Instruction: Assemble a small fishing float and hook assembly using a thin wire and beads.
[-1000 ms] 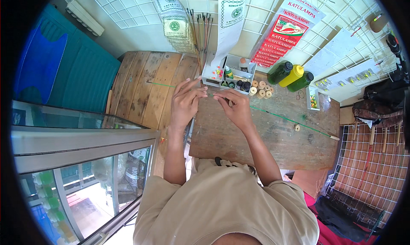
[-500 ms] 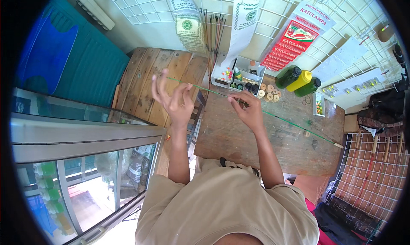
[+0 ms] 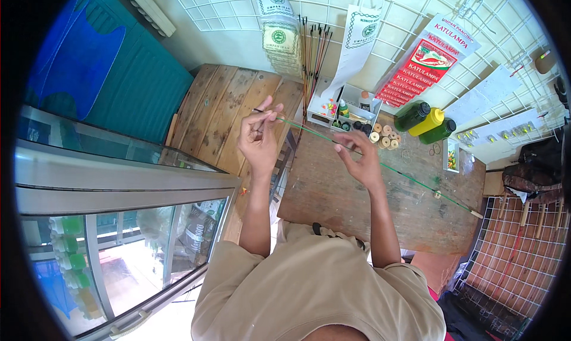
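Observation:
A thin green fishing rod (image 3: 410,178) slants over the wooden table (image 3: 333,192), its pale butt end at the right edge. Near its thin end, my left hand (image 3: 259,140) is closed, thumb and fingers bent together around it; a short dark tip shows past the fingers. Farther along the rod, my right hand (image 3: 361,156) has its thumb and bent fingers about the shaft in a loose pinch. Beside the rod, toward its butt, lies a small pale round piece (image 3: 438,194).
Behind the hands stand a white divided tray (image 3: 357,103), several cork-coloured rings (image 3: 386,136) and capped bottles (image 3: 433,117). Thin rods (image 3: 310,61) lean on the wall grid near hanging packets (image 3: 419,61). A plank bench (image 3: 226,103) and a glass-sided cabinet (image 3: 128,186) are at left.
My left fingers, spread out before, are now curled together at the rod's thin end. The right hand's pinch looks looser. The whole view has shifted slightly.

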{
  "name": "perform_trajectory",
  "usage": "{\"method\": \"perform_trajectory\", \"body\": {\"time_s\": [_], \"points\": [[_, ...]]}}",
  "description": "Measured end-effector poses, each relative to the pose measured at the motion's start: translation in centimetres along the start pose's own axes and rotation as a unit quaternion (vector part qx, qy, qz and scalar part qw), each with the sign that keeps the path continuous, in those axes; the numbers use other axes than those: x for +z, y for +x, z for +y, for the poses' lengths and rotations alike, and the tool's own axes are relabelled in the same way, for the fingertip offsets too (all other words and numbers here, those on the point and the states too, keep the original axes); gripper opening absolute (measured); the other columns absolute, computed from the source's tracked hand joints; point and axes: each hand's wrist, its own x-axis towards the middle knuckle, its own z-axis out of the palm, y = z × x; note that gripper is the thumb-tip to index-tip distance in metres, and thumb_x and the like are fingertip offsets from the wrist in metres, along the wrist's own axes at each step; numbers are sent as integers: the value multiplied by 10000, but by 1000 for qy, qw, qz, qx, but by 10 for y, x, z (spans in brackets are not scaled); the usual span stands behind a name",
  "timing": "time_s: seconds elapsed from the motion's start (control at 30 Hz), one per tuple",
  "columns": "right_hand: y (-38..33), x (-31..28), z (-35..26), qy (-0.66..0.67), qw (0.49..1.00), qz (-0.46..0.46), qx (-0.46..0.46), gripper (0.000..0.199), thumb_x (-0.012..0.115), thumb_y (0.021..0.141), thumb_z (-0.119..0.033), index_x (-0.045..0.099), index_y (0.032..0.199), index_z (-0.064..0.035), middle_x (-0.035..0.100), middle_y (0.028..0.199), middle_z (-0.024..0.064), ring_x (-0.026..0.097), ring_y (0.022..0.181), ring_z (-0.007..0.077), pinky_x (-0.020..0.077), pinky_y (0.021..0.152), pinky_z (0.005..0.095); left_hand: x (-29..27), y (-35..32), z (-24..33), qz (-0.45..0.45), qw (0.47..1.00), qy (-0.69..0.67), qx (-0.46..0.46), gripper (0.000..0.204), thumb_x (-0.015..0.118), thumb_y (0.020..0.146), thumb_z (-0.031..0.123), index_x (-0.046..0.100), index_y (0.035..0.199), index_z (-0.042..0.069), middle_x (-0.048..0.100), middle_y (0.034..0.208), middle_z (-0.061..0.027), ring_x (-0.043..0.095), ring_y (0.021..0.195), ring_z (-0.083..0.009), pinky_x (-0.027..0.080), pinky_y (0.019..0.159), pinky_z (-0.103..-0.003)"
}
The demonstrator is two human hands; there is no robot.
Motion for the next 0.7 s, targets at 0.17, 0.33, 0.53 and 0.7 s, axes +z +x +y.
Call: {"method": "perform_trajectory", "body": {"time_s": [0.17, 0.33, 0.53, 0.7], "points": [[28, 21, -53, 7, 990, 57, -132, 302, 701, 808, -123, 653, 1101, -65, 653, 970, 105, 621, 855, 230, 507, 719, 307, 8, -7, 11, -36, 999, -16, -2, 99, 512, 893, -107, 482, 956, -37, 572, 1175, -280, 650, 1000, -296, 582, 761, -321], [42, 39, -72, 89, 988, 17, -129, 234, 712, 787, -31, 681, 1019, -25, 674, 927, 94, 640, 789, 170, 498, 638, 254, 13, -9, 15, -41, 999, -31, 2, 99, 516, 891, -108, 485, 950, -35, 585, 1155, -277, 649, 999, -309, 583, 757, -333], [40, 47, -66, 90, 989, 47, -111, 167, 702, 783, -12, 704, 950, -28, 652, 837, 91, 626, 691, 172, 481, 547, 271, 14, -8, 24, -16, 990, -128, -60, 219, 495, 921, -62, 381, 1099, -4, 578, 1166, -290, 625, 1042, -340, 563, 814, -362], [40, 50, -70, 82, 990, 61, -95, 170, 705, 775, -8, 710, 943, -35, 654, 819, 86, 625, 686, 171, 482, 564, 281, 2, -11, 3, -38, 991, -124, -24, 259, 461, 939, -54, 337, 1157, 14, 573, 1173, -299, 610, 1069, -346, 541, 860, -380]]}}
